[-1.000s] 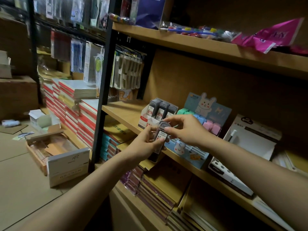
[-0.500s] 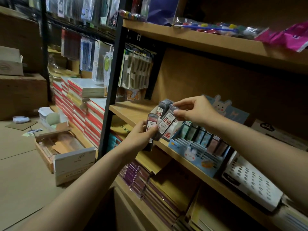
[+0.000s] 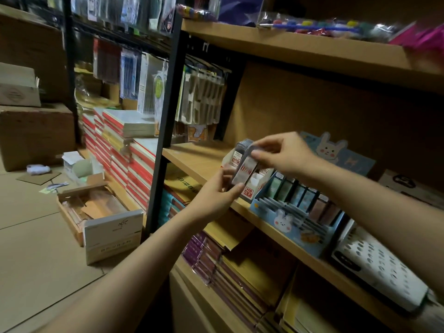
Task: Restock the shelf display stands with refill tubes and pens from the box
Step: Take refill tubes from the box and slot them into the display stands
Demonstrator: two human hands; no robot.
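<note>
A small white and red display stand (image 3: 251, 188) marked HB 0.7 sits on the middle wooden shelf (image 3: 192, 159). A dark refill tube (image 3: 236, 156) stands in its back row. My right hand (image 3: 281, 156) pinches the top of another grey refill tube (image 3: 243, 170) and holds it tilted over the stand. My left hand (image 3: 216, 195) is just below, fingers curled round the lower end of that tube at the stand's front left; whether it holds more tubes is hidden. An open cardboard box (image 3: 93, 207) lies on the floor at the left.
A blue bunny display stand (image 3: 295, 212) with several pastel tubes sits right of the white stand. A white perforated box (image 3: 382, 267) lies further right. Notebook stacks (image 3: 125, 150) fill the left rack. Books lie on the lower shelf (image 3: 240, 272).
My right hand has carried a tube from my left hand up and back over the white stand. My view has swung left and closer.
</note>
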